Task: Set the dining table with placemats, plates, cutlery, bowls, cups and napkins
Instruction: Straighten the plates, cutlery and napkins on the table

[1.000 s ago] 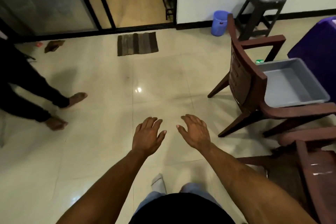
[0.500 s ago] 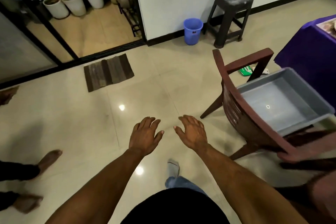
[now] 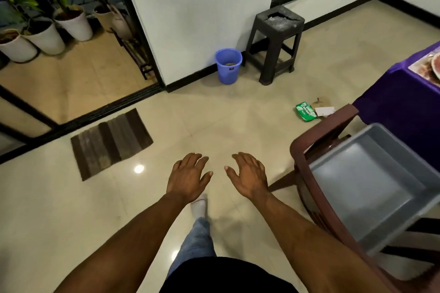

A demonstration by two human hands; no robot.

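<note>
Fingers of left hand [image 3: 188, 179] & right hand [image 3: 250, 177] were spread, holding nothing; risk: foot catching chair [image 3: 307, 150] leg nearby.

Blue bin [image 3: 228, 65]; brown-striped mat [image 3: 111, 143]; grey tub [image 3: 371, 185]; purple tablecloth [image 3: 400, 102]; green packet [image 3: 305, 111]; black stool [image 3: 276, 43].

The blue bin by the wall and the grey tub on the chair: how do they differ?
The blue bin is round, deep and upright on the floor against the wall; the grey tub is rectangular, shallow and far wider, resting on the seat of a brown chair. The blue bin has something in its bottom, too small to identify; the grey tub looks empty. Both are open-topped and look like plastic.
</note>
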